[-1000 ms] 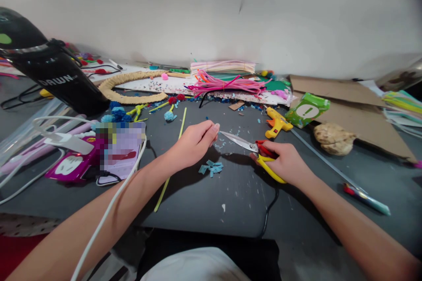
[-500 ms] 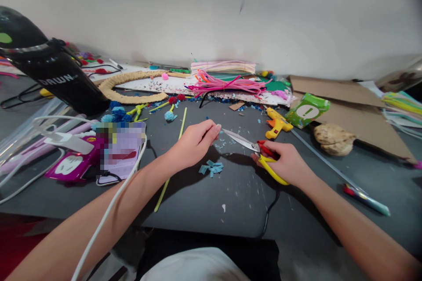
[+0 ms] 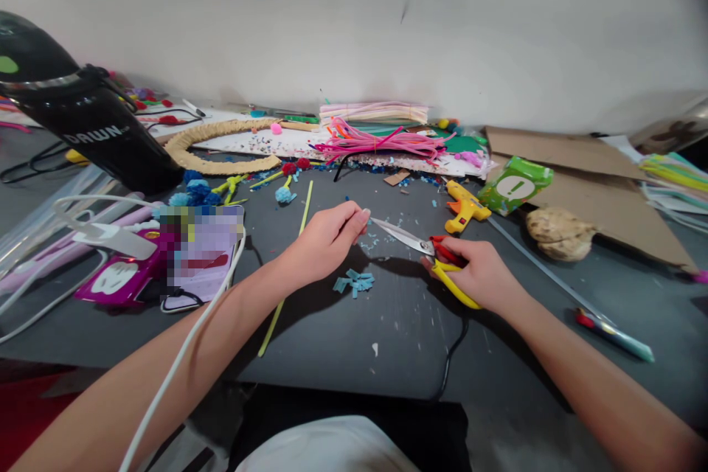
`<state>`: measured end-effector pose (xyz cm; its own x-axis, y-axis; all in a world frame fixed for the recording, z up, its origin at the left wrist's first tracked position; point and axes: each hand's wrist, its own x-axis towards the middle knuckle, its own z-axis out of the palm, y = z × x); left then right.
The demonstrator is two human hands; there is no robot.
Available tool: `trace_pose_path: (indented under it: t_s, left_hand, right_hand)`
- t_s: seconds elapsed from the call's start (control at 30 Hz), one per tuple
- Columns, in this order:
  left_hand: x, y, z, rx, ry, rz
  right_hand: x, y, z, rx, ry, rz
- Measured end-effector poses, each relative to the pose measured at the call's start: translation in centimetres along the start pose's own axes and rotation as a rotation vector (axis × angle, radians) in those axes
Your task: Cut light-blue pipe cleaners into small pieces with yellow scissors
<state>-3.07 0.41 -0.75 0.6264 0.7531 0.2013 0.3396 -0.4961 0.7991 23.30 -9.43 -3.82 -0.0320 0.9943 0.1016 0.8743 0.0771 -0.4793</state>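
My right hand (image 3: 480, 276) is wrapped round the red and yellow handles of a pair of scissors (image 3: 406, 237). The blades look nearly closed and point left, with their tips close to my left fingertips. My left hand (image 3: 335, 236) is pinched, thumb against fingers; whatever it holds is too small to make out. Below the hands lies a small pile of light blue cut strips (image 3: 354, 282), and finer blue scraps (image 3: 381, 240) are scattered behind it. A thin yellow-green stick (image 3: 272, 326) passes under my left wrist.
A yellow glue gun (image 3: 465, 208), a green packet (image 3: 515, 184) and a brownish lump (image 3: 560, 233) lie at right by cardboard (image 3: 625, 210). Pink pipe cleaners (image 3: 381, 144) lie at the back. A black bottle (image 3: 105, 125), phone (image 3: 207, 254) and purple charger (image 3: 119, 276) stand left; a white cable crosses my left forearm.
Almost nothing differs. Both hands and the scissors keep nearly the same place, with the blades perhaps shifted very slightly left.
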Motion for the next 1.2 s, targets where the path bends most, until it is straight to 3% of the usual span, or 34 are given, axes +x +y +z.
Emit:
trace_pose_path:
  t_s: [0.3,0.7,1.2]
  left_hand:
    - [0.05,0.16,-0.02,-0.007,0.002,-0.006]
    - [0.08,-0.06,0.15,-0.041,0.039,-0.099]
    - [0.16,0.21,0.31,-0.080,0.025,-0.108]
  right_hand:
    - [-0.22,-0.27,-0.18,0.036,0.005,0.068]
    - [-0.16,-0.42,-0.18,0.031,0.012,0.036]
    - [-0.14,-0.47,-0.09,0.017,0.017,0.001]
